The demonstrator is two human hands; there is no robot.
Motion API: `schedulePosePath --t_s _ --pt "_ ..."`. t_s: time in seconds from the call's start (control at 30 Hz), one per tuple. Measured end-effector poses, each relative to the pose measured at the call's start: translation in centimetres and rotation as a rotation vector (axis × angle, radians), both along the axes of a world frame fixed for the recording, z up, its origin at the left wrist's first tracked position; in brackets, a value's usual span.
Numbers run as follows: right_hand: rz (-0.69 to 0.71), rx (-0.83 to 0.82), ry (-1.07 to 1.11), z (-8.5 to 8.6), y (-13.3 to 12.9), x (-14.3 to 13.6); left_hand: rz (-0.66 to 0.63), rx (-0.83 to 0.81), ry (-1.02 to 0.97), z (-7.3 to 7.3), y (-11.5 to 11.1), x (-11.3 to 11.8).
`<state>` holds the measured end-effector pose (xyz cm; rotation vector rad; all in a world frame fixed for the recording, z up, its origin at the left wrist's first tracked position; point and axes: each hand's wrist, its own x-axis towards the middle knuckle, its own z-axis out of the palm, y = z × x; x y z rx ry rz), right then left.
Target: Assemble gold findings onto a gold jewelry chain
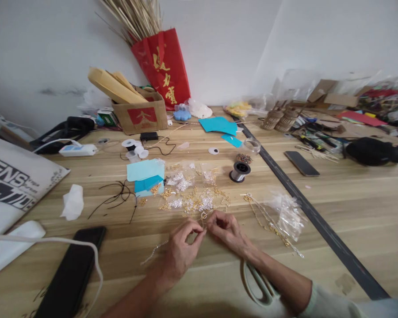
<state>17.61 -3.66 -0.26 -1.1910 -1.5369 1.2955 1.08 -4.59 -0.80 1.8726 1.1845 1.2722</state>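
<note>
My left hand [182,251] is closed in a pinch at the near middle of the table. A thin silvery chain [154,253] trails out from behind it to the left. Fingertip to fingertip with it, my right hand [226,227] is also pinched; what lies in its fingers is too small to make out. A small gold ring [204,216] shows just above the two pinches. Beyond the hands lie piles of gold and silver beads [205,202]. Green-handled scissors [257,285] rest partly under my right forearm.
Right of the hands are gold chains [265,218] and clear plastic bags [287,214]. A wire spool [240,171] stands behind the beads, near a clear jar [252,145]. Black cords [117,196], blue cards [146,170] and a black phone [71,269] lie to the left.
</note>
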Motion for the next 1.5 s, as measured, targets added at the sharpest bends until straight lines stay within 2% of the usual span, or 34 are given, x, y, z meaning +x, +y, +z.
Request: schedulePosePath --t_s 0.07,0.2,0.33,0.53,0.73,0.87,1.2,1.5 --pt "0.006 0.012 -0.002 -0.13 -0.03 -0.03 -0.028 0.070 0.051 0.10 0.00 -0.04" --pt "0.009 0.041 -0.009 -0.16 -0.19 -0.20 -0.013 0.094 0.117 0.22 0.12 0.00" --pt "0.006 0.072 -0.023 -0.04 -0.36 -0.33 0.013 0.081 0.068 0.07 0.26 0.16" --pt "-0.001 0.103 -0.041 -0.12 -0.47 -0.32 0.039 -0.002 -0.026 -0.15 0.49 0.44" --pt "-0.010 0.142 -0.073 -0.10 -0.57 -0.44 0.071 -0.187 -0.075 -0.18 0.61 0.58" --pt "-0.015 0.194 -0.114 0.25 -0.62 -0.59 0.067 -0.238 -0.098 -0.10 0.70 0.58" --pt "-0.032 0.305 -0.201 0.71 -0.69 -0.72 0.086 -0.177 -0.069 -0.49 0.60 0.67" --pt "-0.018 0.394 -0.234 0.62 -0.80 -0.76 0.025 -0.124 -0.099 -0.05 0.81 0.59"
